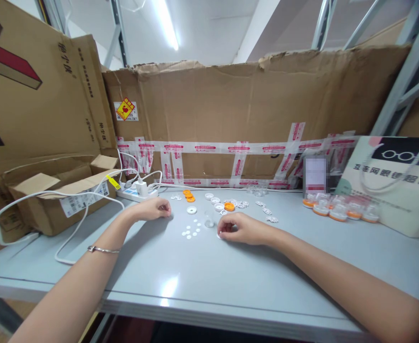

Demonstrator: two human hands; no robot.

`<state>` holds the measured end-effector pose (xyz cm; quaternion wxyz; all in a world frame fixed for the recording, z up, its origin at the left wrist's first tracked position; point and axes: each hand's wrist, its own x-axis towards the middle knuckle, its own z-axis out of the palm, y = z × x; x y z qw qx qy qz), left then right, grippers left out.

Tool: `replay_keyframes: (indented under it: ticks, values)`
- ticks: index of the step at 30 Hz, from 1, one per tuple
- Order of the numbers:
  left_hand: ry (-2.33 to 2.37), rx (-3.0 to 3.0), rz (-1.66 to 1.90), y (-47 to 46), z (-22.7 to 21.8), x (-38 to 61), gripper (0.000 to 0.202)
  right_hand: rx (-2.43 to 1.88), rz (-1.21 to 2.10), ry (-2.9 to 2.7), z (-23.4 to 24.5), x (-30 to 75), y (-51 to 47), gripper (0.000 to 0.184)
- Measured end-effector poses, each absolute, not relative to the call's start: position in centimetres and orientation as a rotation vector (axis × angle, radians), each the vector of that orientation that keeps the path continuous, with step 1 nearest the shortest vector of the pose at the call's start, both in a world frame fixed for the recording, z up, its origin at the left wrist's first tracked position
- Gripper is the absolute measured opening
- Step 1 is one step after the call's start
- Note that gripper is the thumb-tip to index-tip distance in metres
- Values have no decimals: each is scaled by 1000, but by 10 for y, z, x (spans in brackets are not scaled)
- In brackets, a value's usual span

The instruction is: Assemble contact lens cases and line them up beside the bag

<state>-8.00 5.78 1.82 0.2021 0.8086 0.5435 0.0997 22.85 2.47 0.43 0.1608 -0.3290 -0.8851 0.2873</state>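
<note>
My right hand (pixel 243 228) is closed in a pinch on a small white disc (pixel 219 235), low over the table. Just left of its fingertips stands a clear plastic cup (pixel 209 219). My left hand (pixel 154 209) rests with its fingers curled together; whatever is in them, if anything, is hidden. Between the hands lie a white ring (pixel 191 210) and several loose white discs (pixel 189 233). Orange rings (pixel 188 195) sit behind the left hand. Behind the right hand are an orange ring (pixel 229 206), white rings (pixel 214 200) and small printed white pieces (pixel 273 219).
Assembled clear-and-orange containers (pixel 338 212) stand at right, before a phone (pixel 315 175) and a paper bag (pixel 391 190). A power strip (pixel 136 191) with white cables and an opened cardboard box (pixel 48 214) occupy the left. A large carton (pixel 213 105) closes off the back.
</note>
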Motion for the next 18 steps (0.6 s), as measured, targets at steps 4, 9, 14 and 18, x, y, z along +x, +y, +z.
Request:
replay_keyframes:
  ticks: [4,9,14,18]
  values:
    - [1514,2241,302,58,18,-80,23,-947,816,-2530,4,228,24,13]
    - [1524,2251,330,60,17,-82,20,-939,834,-2521,4,229,24,14]
    - [1523,2265,428,60,17,-81,19,-968,877,-2508,5,229,23,14]
    - [1488,2302,513,57,18,-76,16,-973,920,-2487,3,225,22,14]
